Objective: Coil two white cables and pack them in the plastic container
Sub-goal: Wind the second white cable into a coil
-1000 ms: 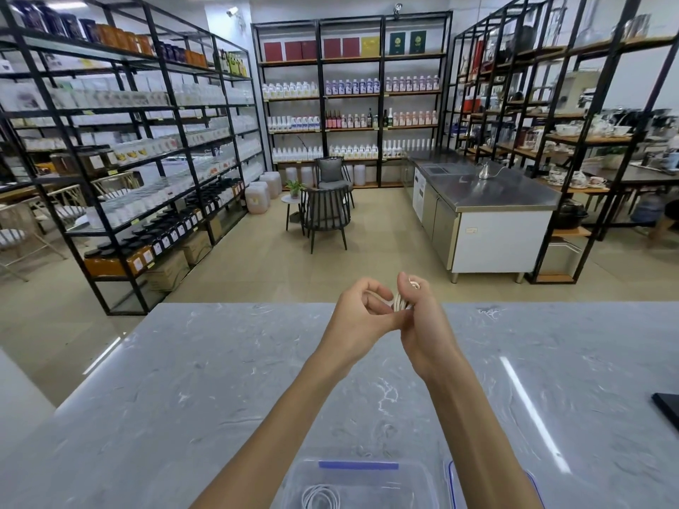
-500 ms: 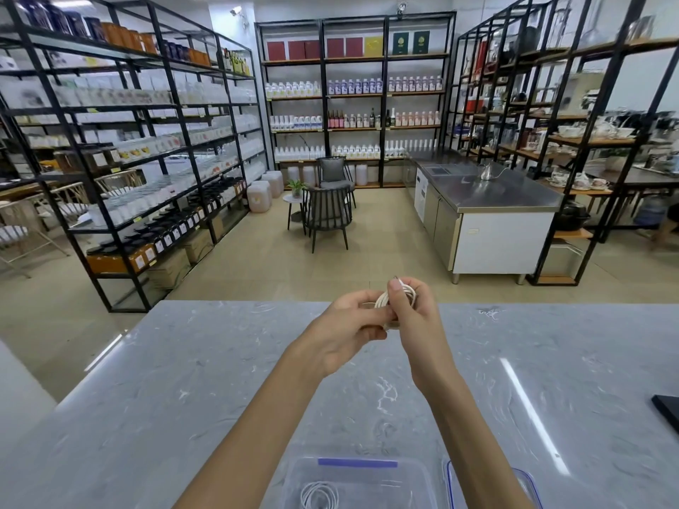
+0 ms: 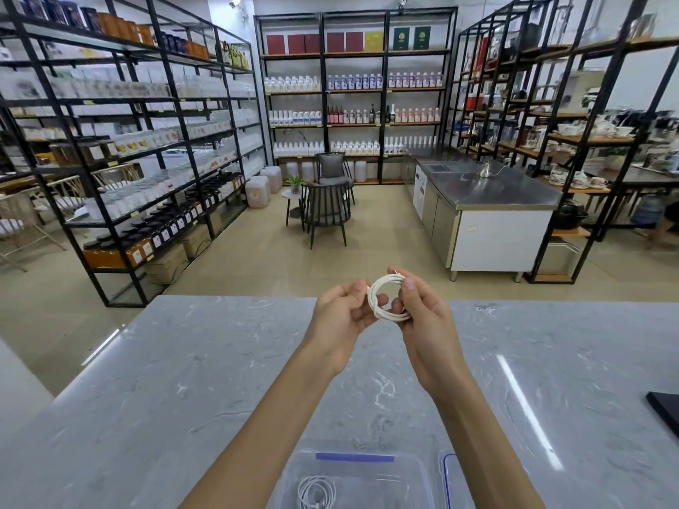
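Previously bunched behind fingers, the white cable (image 3: 386,299) now opens into a ring, pinched by left hand (image 3: 341,317) and right hand (image 3: 430,332) above the counter (image 3: 183,361). The plastic container (image 3: 404,479) below is cropped.

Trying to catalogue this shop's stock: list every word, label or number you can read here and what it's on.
No text is legible here.
Jar labels, left shelves: too small.
Bottle labels, back shelves: blurred.
Red, yellow and green covers, top shelf: blurred emblems.
Sticker on steel counter: too small.
Blue strip on plastic container: no print shows.
Coiled white cable: blank.
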Demonstrator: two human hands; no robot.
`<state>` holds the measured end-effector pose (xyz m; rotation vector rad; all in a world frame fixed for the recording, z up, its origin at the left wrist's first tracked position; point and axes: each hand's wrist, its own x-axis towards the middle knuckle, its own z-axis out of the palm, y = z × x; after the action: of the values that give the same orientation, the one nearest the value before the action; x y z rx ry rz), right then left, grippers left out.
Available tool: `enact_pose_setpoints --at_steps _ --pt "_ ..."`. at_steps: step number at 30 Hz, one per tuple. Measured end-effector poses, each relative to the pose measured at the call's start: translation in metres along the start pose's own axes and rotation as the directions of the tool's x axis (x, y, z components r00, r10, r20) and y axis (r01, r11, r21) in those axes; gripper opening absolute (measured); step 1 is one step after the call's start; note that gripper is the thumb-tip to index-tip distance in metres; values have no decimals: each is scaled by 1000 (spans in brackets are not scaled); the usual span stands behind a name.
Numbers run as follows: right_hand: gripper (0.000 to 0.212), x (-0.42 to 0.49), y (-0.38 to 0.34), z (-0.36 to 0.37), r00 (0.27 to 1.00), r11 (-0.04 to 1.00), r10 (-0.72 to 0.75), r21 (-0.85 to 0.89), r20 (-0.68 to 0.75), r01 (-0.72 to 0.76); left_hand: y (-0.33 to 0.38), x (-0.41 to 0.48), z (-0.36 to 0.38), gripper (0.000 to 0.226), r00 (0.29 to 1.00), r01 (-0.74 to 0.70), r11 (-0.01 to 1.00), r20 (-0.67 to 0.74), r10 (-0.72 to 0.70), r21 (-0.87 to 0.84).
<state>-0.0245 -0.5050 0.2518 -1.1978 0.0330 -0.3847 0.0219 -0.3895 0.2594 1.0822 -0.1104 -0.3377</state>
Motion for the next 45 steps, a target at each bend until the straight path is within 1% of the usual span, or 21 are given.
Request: enact_pose_setpoints --at_steps 3,7,10,12,14,16,18,20,22,25,27,29,30,32,33,35,37,38,40,43,45 --pt "28 -1 4 2 1000 1000 -17 17 -20 17 -3 -1 5 19 977 -160 975 -114 178 151" --pt "27 -2 5 8 998 998 -57 36 -6 57 7 -3 8 11 941 -266 948 -167 296 176" --pt "26 -4 4 13 998 994 -55 97 27 52 14 -6 7 13 876 -391 888 -199 440 241" --pt "30 -7 4 17 996 992 -70 108 52 64 18 -7 6 14 831 -445 856 -237 504 262" --pt "32 -10 6 24 994 991 -93 106 56 87 19 -9 3 13 817 -453 859 -275 507 239" --pt "26 -12 9 29 996 991 -86 106 3 85 14 -13 1 13 853 -417 883 -243 462 214" --pt "24 -14 10 29 999 991 -7 134 -37 12 5 -17 -3 16 875 -372 868 -186 446 329" --pt "26 -15 12 28 995 984 86 160 -49 -77 -5 -21 -4 17 876 -377 824 -125 465 423" --pt "28 -16 13 28 989 978 139 164 -53 -129 -12 -23 -1 17 878 -401 827 -91 469 394" --pt "29 -18 14 27 981 963 193 185 25 -194 -13 -20 1 19 860 -417 833 -139 491 363" --pt "26 -18 12 23 957 925 244 259 154 -277 -10 -15 3 18 857 -398 863 -209 471 311" --pt "22 -17 9 17 921 849 283 377 267 -370 -8 -10 4 16 863 -388 896 -257 436 215" --pt "19 -15 9 14 910 804 305 436 281 -404 -7 -8 4 14 863 -395 902 -266 429 174" --pt "16 -12 9 8 904 722 347 543 251 -428 -4 -4 2 13 855 -416 899 -275 439 139" --pt "14 -11 10 6 911 716 349 566 218 -409 -3 -3 0 12 849 -428 895 -283 446 127" --pt "15 -12 12 3 943 788 299 520 144 -329 -2 0 -3 11 837 -452 883 -281 470 129" --pt "27 -16 15 5 977 892 209 398 51 -212 -2 -1 -2 9 821 -484 855 -242 517 186" --pt "30 -17 17 6 988 941 152 308 -10 -142 -2 -2 -1 8 810 -503 836 -216 545 220" --pt "26 -20 17 9 996 998 -6 66 -93 12 -4 -5 2 9 794 -532 802 -167 584 273" --pt "26 -20 17 11 970 952 -230 -222 -74 209 -5 -7 4 10 808 -531 806 -128 575 261" --pt "31 -21 16 13 953 897 -303 -348 -31 274 -6 -9 5 8 833 -512 830 -110 543 222"
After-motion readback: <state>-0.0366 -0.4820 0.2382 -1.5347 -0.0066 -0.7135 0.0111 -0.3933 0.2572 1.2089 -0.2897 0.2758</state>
